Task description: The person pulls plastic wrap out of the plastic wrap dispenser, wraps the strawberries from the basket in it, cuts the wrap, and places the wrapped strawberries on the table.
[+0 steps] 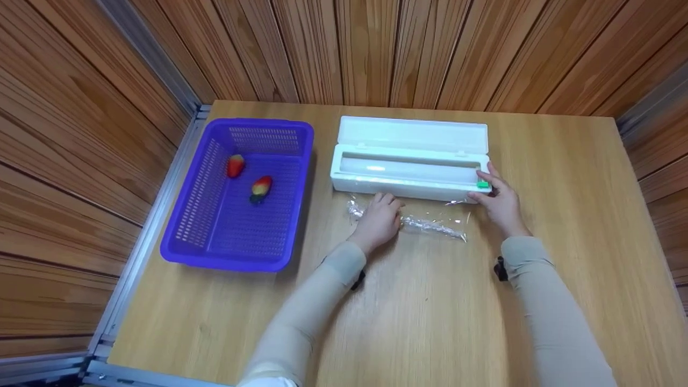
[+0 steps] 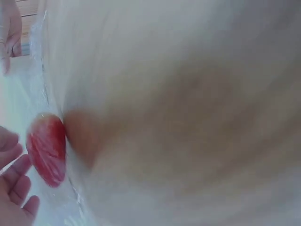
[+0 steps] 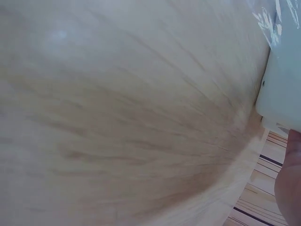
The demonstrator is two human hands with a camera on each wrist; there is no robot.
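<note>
A white cling film box (image 1: pixel 411 188) stands with its lid (image 1: pixel 413 133) raised, showing the film roll (image 1: pixel 408 167) inside. My right hand (image 1: pixel 502 201) holds the box's right end, thumb at the front and fingers by the green slider (image 1: pixel 482 184). A crumpled strip of clear film (image 1: pixel 435 227) lies along the front of the box. My left hand (image 1: pixel 379 220) is over that strip, its fingers loosely bent. In the left wrist view, a red strawberry (image 2: pixel 47 150) under film sits right by its fingertips (image 2: pixel 21 165); the hand hides this strawberry in the head view.
To the left stands a purple basket (image 1: pixel 228 263) with two strawberries inside, one (image 1: pixel 235 166) near its left wall and one (image 1: pixel 261 188) near the middle. Wood-panelled walls (image 1: pixel 371 54) and a metal frame (image 1: pixel 156 215) border the wooden table (image 1: pixel 430 322).
</note>
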